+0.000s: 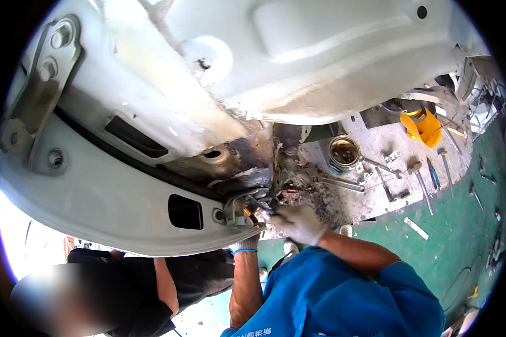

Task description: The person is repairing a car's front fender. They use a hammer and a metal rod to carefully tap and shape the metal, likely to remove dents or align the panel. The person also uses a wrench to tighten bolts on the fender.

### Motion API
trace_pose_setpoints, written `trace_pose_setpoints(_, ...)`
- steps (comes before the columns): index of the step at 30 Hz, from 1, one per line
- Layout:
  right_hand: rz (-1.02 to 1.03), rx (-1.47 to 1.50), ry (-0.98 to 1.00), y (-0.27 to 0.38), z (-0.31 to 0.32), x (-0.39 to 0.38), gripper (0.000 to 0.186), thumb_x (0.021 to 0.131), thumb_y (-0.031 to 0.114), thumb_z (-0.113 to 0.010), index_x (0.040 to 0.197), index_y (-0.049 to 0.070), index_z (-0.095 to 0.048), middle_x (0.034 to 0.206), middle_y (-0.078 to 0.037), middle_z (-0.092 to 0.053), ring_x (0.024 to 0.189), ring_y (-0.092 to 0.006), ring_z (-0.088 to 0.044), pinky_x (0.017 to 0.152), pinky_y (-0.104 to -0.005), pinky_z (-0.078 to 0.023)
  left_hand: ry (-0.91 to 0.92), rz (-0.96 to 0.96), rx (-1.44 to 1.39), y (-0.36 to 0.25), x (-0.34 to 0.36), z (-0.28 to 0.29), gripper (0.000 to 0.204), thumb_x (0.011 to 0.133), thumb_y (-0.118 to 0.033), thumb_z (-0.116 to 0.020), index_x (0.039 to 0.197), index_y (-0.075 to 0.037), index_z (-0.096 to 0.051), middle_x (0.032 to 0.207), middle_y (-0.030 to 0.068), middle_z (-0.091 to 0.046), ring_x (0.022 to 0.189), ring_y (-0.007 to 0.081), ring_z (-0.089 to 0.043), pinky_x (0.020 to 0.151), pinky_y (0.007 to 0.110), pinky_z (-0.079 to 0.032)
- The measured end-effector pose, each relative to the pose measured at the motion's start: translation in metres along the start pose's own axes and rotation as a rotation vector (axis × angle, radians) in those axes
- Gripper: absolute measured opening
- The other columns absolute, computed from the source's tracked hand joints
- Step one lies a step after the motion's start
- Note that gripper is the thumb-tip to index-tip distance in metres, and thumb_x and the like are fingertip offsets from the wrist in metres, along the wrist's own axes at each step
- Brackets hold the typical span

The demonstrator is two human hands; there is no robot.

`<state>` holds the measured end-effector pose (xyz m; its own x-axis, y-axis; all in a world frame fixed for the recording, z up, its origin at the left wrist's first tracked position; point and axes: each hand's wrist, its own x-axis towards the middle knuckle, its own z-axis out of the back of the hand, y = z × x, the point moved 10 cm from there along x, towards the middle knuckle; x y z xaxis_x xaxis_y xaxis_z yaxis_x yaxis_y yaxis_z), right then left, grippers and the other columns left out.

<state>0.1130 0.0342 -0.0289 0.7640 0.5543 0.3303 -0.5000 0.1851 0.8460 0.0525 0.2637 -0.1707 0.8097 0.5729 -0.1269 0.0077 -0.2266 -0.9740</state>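
Observation:
My gloved right hand (301,223) is closed at the inner edge of a curved white car body panel (112,208). A thin blue-grey rod (261,206) runs out from its fingertips toward a bent metal bracket (234,206) at the panel's end. What else lies inside that grip is hidden. Below the panel's rim is my left hand (246,243), in a white glove with a blue cuff band. The panel covers its fingers. Beside the bracket, the body metal (247,154) is browned and scorched.
Right of my hands, a dirty pale surface (348,205) bears a tin of small parts (344,153), a wrench (343,183), a hammer (420,182) and a yellow container (424,129). A co-worker in black (197,275) is at lower left. White bodywork (320,56) hangs overhead.

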Motion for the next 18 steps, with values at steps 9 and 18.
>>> trace_pose_setpoints(9, 0.266, 0.12, -0.18, 0.139, 0.159, 0.067, 0.023, 0.079, 0.018, -0.087, 0.09, 0.002, -0.076, 0.087, -0.011, -0.075, 0.073, -0.0206, -0.073, 0.064, -0.0317, -0.057, -0.115, 0.188, -0.58, 0.004, 0.007, 0.0, 0.051, 0.101, -0.054, -0.042, 0.138, -0.022, -0.059, 0.136, 0.0035, -0.061, 0.122, 0.0265, -0.057, 0.103, 0.045, -0.05)
trace_pose_setpoints(18, 0.462, -0.238, 0.021, 0.204, 0.117, 0.093, 0.03, 0.093, 0.041, -0.065, 0.082, 0.014, -0.064, 0.071, -0.01, -0.066, 0.068, -0.0322, -0.069, 0.06, -0.0453, -0.054, 0.101, 0.211, -0.676, -0.016, -0.006, -0.027, 0.079, 0.1, -0.065, -0.035, 0.161, -0.015, -0.033, 0.165, 0.0112, -0.035, 0.152, 0.0311, -0.03, 0.125, 0.054, -0.024)
